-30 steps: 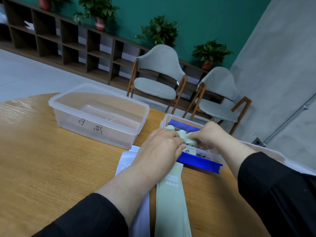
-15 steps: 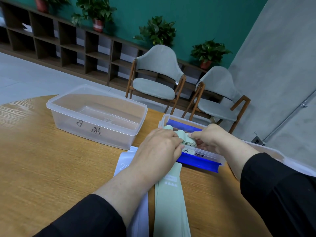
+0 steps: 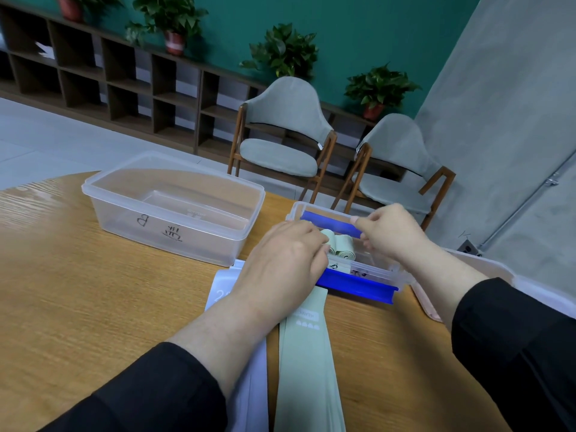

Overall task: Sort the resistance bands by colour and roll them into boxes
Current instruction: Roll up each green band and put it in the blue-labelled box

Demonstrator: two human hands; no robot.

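The left hand [image 3: 280, 263] curls over the green band [image 3: 307, 363], whose flat tail trails back toward the person. The right hand [image 3: 392, 232] pinches the rolled end [image 3: 341, 248] over the small box [image 3: 358, 272]. If a finger slips, the roll may spring loose. An empty box [image 3: 103, 185] sits left of the hands on the wooden table [image 3: 78, 307]. Chairs [image 3: 280, 141] stand beyond.
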